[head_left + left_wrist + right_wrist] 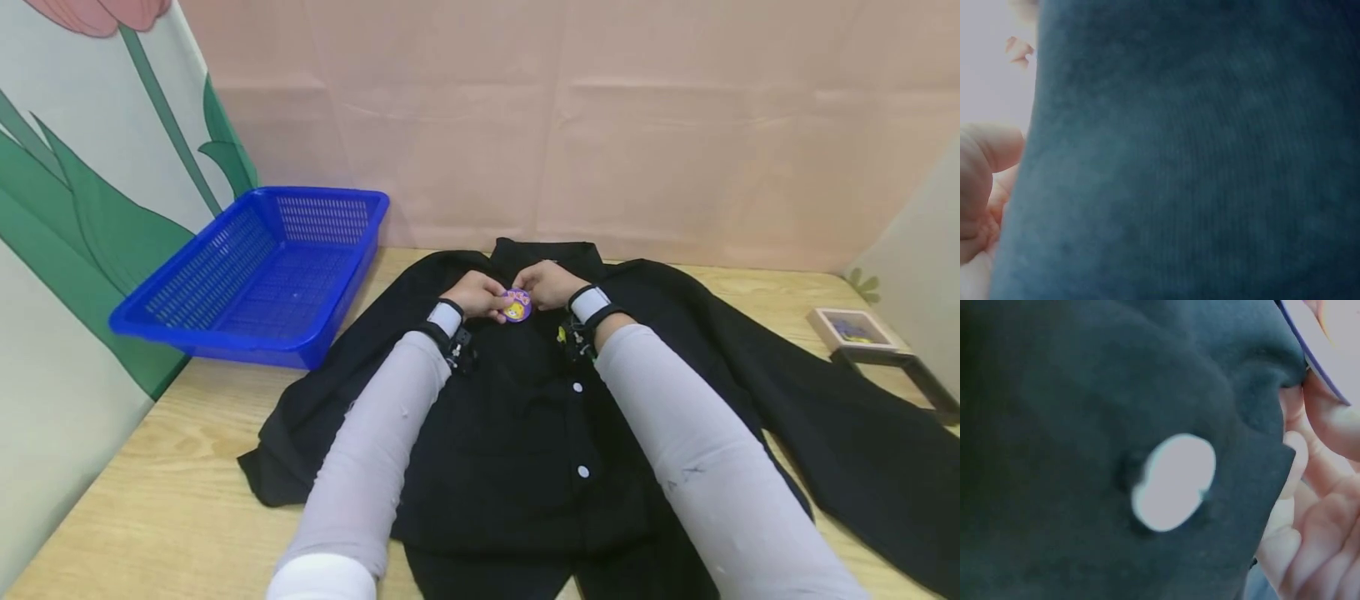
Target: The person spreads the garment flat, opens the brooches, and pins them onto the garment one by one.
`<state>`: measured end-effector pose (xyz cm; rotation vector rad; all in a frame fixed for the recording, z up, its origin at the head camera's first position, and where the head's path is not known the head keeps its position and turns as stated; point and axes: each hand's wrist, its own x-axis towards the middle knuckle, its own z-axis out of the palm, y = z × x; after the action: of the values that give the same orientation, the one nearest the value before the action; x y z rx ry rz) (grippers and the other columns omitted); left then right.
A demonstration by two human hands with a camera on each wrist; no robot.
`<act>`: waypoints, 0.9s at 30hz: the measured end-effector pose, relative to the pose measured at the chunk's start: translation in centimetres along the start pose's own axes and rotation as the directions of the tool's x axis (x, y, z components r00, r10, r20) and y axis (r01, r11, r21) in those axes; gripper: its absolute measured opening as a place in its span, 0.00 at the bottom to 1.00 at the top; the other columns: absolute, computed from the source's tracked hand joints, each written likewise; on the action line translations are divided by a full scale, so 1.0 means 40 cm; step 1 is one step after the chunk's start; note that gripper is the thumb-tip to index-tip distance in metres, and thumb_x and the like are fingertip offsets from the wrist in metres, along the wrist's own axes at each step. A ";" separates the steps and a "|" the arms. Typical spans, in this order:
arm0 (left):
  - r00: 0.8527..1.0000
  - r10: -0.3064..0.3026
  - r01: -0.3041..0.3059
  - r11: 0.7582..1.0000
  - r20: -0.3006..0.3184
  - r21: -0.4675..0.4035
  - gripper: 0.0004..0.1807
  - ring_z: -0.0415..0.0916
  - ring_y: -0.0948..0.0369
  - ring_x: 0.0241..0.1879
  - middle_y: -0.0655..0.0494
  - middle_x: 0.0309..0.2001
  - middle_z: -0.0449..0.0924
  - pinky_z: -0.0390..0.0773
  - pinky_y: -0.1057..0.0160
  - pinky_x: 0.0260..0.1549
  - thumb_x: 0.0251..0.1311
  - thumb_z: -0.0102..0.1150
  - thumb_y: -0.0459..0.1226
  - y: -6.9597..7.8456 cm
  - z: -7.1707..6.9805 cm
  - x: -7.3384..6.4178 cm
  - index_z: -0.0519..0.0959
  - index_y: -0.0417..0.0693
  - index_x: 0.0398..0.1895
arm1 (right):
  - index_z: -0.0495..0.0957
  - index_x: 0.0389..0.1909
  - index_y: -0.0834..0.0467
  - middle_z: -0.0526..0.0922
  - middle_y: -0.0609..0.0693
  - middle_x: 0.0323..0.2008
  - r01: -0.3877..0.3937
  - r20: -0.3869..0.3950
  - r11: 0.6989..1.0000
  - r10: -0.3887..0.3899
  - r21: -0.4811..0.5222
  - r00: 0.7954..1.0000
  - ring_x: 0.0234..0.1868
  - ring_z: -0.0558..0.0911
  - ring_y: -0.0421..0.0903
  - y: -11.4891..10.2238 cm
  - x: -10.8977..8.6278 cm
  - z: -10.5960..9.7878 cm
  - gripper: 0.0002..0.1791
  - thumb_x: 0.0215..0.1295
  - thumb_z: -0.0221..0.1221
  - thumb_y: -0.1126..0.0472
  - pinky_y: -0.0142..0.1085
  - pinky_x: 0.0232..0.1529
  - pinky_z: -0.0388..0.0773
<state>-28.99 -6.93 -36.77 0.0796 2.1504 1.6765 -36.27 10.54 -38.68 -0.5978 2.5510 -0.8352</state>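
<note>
1. The shirt (495,450) lies spread on the table (157,450), its collar near the pink backdrop (570,150). Only a narrow strip of wood shows between them.
2. On the left of the head view, the bent sleeve ends short of the table's side edge, with a broad stretch of wood beyond the cuff. The other sleeve reaches out to the right and leaves the picture, as does the lower hem at the bottom.
3. The basket (217,337) stands at the far left corner, close to the shirt. Whether they touch, I cannot tell.
4. At the right edge of the table are a small box (855,328) and a dark frame (932,383), just beside each other. The sleeve passes close to the frame.
5. The badge (517,310), round and purple-rimmed, is between the two hands, over the upper front of the shirt, below the collar.
6. The left hand (478,297) is nearly closed, pinching the badge with its thumb across the printed face. Its wrist view is mostly dark, blurred cloth.
7. The right hand (547,285) is narrow too, its fingertips pinching the badge's upper right edge. Its wrist view shows the badge almost edge-on beside a thumb, with fingers at the cloth's edge and a white button (1174,481) nearby. Whether it also grips cloth, I cannot tell.
</note>
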 end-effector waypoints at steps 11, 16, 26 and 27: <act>0.998 0.042 -0.041 0.999 -0.045 0.015 0.06 0.87 0.56 0.26 0.39 0.30 0.86 0.83 0.70 0.29 0.58 0.66 0.25 -0.051 -0.012 0.081 0.84 0.25 0.35 | 0.81 0.40 0.64 0.77 0.44 0.25 -0.042 0.066 0.991 0.034 0.124 0.997 0.15 0.66 0.36 -0.023 -0.016 -0.025 0.11 0.64 0.52 0.75 0.26 0.18 0.65; 0.997 0.083 -0.083 0.996 0.003 0.040 0.06 0.89 0.51 0.31 0.39 0.30 0.84 0.85 0.66 0.34 0.59 0.64 0.24 -0.044 -0.020 0.077 0.83 0.23 0.34 | 0.80 0.41 0.64 0.77 0.43 0.26 -0.073 0.130 0.982 0.050 0.175 0.990 0.20 0.69 0.38 -0.040 -0.017 -0.034 0.10 0.65 0.53 0.75 0.27 0.21 0.66; 0.990 0.137 -0.117 0.942 -0.043 0.314 0.09 0.88 0.60 0.26 0.40 0.30 0.88 0.73 0.78 0.23 0.60 0.67 0.32 -0.029 -0.001 0.062 0.85 0.30 0.33 | 0.82 0.39 0.60 0.76 0.40 0.22 -0.073 0.133 0.976 0.046 0.207 0.990 0.21 0.70 0.36 -0.008 -0.013 -0.036 0.08 0.66 0.56 0.70 0.26 0.21 0.67; 0.988 0.144 -0.119 0.935 -0.049 0.334 0.09 0.87 0.62 0.24 0.42 0.27 0.88 0.73 0.78 0.23 0.60 0.68 0.32 -0.031 0.000 0.064 0.86 0.31 0.33 | 0.83 0.39 0.59 0.76 0.40 0.23 -0.074 0.128 0.975 0.047 0.211 0.991 0.23 0.71 0.37 -0.001 -0.012 -0.036 0.07 0.67 0.56 0.69 0.27 0.23 0.68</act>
<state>-31.09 -6.52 -38.65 0.2681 2.5135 1.3869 -36.55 11.41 -37.46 -0.4847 2.3174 -1.0050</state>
